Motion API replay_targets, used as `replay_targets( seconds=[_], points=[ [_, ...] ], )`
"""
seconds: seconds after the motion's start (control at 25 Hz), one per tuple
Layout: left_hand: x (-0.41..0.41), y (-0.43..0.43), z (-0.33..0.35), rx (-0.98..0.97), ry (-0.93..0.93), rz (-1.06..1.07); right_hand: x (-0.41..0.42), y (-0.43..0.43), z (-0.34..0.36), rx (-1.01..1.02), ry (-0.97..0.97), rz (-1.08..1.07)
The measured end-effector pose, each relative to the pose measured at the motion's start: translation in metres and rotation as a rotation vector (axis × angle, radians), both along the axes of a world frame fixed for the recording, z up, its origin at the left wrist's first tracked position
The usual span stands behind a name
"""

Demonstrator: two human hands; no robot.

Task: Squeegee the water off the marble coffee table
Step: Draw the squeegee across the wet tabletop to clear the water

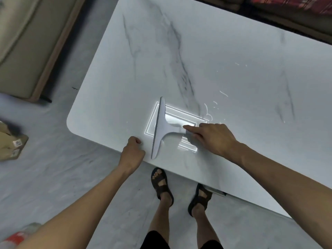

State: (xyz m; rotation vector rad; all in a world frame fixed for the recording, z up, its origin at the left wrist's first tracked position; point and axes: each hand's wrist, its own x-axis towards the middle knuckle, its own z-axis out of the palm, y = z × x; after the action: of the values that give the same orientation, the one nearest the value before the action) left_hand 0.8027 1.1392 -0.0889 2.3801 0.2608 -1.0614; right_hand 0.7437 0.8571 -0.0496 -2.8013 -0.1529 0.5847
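Note:
A white marble coffee table [224, 56] with grey veins fills the upper right of the head view. A grey T-shaped squeegee [161, 126] lies on it near the front edge, its blade running roughly front to back and its handle pointing right. My right hand [213, 137] grips that handle, index finger stretched along it. My left hand [133, 150] rests as a loose fist on the table's front edge, just left of the blade's near end. Thin streaks and drops of water [208, 112] glint on the marble right of the squeegee.
A beige sofa [27, 47] stands at the far left and a cardboard box [10, 144] lies on the grey floor. A red-and-white object [19, 236] shows at the bottom left. My sandalled feet [179, 191] stand at the table's front edge. A patterned fabric [291, 4] lies beyond the table.

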Motion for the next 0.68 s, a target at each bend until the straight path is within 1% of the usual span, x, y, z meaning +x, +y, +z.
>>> replay_targets(
  seconds=[0.2, 0.36, 0.44, 0.52, 0.6, 0.68],
  points=[
    [-0.028, -0.049, 0.001, -0.041, 0.027, -0.197, -0.092, -0.086, 0.013, -0.084, 0.066, -0.224],
    [-0.062, -0.088, 0.005, -0.022, 0.049, -0.381, -0.158, -0.137, 0.025, -0.136, 0.091, -0.324],
    [-0.084, -0.11, 0.007, -0.007, 0.081, -0.429, -0.185, -0.158, 0.03, -0.153, 0.104, -0.348],
    [-0.104, -0.127, 0.009, -0.01, 0.101, -0.448, -0.204, -0.174, 0.034, -0.175, 0.096, -0.354],
    [-0.114, -0.131, 0.009, -0.016, 0.103, -0.426, -0.21, -0.176, 0.037, -0.158, 0.038, -0.379],
    [-0.128, -0.138, 0.016, -0.005, 0.058, -0.295, -0.216, -0.173, 0.045, -0.106, 0.011, -0.37]
  ],
)
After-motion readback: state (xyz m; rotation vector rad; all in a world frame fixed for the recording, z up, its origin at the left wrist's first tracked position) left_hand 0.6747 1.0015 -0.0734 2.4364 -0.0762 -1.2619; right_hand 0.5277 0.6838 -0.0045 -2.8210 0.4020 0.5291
